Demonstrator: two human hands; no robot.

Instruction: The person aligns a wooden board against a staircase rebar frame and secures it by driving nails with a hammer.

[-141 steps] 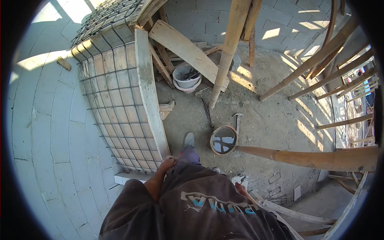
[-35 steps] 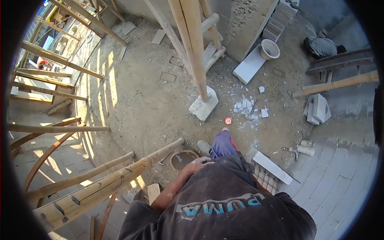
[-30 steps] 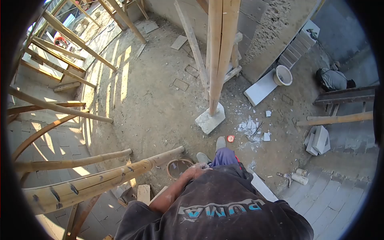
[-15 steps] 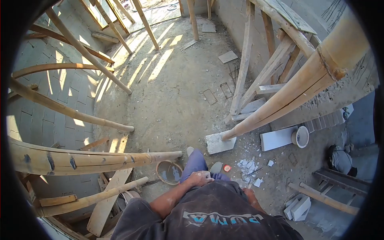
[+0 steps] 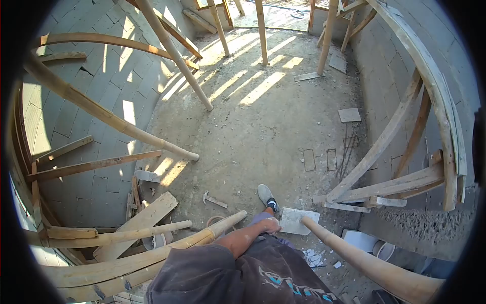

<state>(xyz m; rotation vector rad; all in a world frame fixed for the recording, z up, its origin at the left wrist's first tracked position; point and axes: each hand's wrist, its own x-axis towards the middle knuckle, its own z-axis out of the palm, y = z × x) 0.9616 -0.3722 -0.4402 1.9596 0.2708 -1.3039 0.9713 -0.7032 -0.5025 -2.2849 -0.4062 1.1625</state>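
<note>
My left hand [image 5: 272, 224] is low in front of my body, over my leg. Its fingers are too small and blurred to read, and I make out no object in it. Below it shows my stepping foot in a grey shoe [image 5: 265, 193]. Just right of the hand, a pale block [image 5: 291, 221] lies under the foot of a bamboo pole [image 5: 349, 256]. A hammer [image 5: 216, 201] lies on the floor to the left. My right hand is out of view.
Bamboo props [image 5: 182, 76] stand across the room. At left, a wide plank [image 5: 147, 220] leans near another bamboo pole [image 5: 228, 225]. Wooden bracing [image 5: 374, 142] stands along the right wall. Wire loops [image 5: 309, 159] lie on the floor, with white fragments [image 5: 315, 258] and a bucket [image 5: 383, 251] nearby.
My view has turned left and I have stepped forward. The hammer has come into sight. My right forearm has left the view, while my left arm now reaches further forward.
</note>
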